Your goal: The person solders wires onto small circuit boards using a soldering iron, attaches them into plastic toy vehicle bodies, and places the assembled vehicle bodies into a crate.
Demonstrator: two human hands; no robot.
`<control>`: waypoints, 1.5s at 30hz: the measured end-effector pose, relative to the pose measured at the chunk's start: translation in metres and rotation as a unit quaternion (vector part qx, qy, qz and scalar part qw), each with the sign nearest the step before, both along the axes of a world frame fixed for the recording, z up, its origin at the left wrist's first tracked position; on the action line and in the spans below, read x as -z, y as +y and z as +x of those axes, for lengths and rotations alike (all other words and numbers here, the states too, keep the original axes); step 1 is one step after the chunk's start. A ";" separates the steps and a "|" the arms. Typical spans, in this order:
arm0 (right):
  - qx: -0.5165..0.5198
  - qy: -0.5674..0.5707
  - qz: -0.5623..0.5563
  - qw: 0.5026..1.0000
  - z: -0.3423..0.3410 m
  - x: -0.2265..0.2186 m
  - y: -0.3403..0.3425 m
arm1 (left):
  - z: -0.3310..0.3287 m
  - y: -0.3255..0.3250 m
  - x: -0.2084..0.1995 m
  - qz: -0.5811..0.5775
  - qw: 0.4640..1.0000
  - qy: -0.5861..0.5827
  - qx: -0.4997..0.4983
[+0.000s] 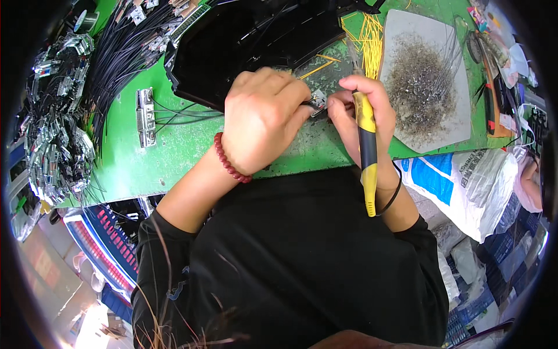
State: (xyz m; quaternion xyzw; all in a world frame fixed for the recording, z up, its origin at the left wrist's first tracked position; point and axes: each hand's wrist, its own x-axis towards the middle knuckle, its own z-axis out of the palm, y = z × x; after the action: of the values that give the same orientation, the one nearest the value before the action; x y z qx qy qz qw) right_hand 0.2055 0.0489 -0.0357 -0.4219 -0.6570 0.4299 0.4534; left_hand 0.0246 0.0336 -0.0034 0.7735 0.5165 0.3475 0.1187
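My left hand point(264, 113), with a dark red bead bracelet on its wrist, is closed with its fingertips pinched on a black wire point(311, 104). Right beside those fingertips is a small metal connector point(318, 98), partly hidden. My right hand point(378, 110) holds a yellow and black soldering iron point(367, 136), its tip pointing up and away from me. The right thumb and a fingertip reach to the connector's other side. From under my left hand, black wires run left to a silver metal connector block point(146, 117) on the green table point(174, 163).
A black plastic housing point(221, 52) stands beyond my hands. Thin yellow tubes point(372, 46) lie behind the iron. At right, a grey board point(401, 29) bears dark solder crumbs. Bundled black cables point(116, 52) and metal connectors point(58, 134) crowd the left; a white sack point(476, 186) sits below the table's right edge.
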 end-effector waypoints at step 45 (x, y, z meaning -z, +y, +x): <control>-0.058 -0.011 -0.005 0.998 0.035 -0.011 0.003 | -0.006 0.014 -0.013 -0.057 0.997 -0.018 -0.055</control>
State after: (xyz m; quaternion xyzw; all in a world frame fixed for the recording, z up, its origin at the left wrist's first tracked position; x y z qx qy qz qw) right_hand 0.2408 0.0520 -0.0250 -0.3897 -0.6830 0.4545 0.4184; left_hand 0.0189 0.0479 0.0100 0.7293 0.5750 0.3377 0.1529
